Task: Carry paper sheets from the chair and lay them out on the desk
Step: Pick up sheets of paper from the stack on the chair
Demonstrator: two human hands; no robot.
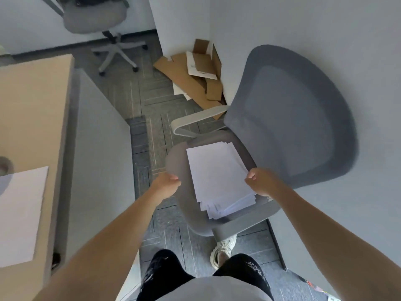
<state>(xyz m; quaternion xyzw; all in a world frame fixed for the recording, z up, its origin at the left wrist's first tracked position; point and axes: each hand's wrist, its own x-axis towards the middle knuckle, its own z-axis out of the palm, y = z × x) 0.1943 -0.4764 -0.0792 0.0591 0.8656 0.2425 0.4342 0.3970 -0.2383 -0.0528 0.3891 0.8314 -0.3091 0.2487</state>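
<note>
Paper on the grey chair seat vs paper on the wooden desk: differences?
White paper stack on the grey office chair: many sheets, fanned at the near end, right hand at its edge. White paper sheet on the tan wooden desk: looks single, flat, untouched. Both white, blank on top.

An office: swivel chair (293,118), desk (32,116), grey carpet tiles (152,90).

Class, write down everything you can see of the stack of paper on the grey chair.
The paper stack is plain white sheets, loosely piled, with the lower sheets fanned out unevenly at the near end. It lies flat on the grey chair seat. The right hand, curled, meets its right edge; a grip cannot be confirmed.
</note>
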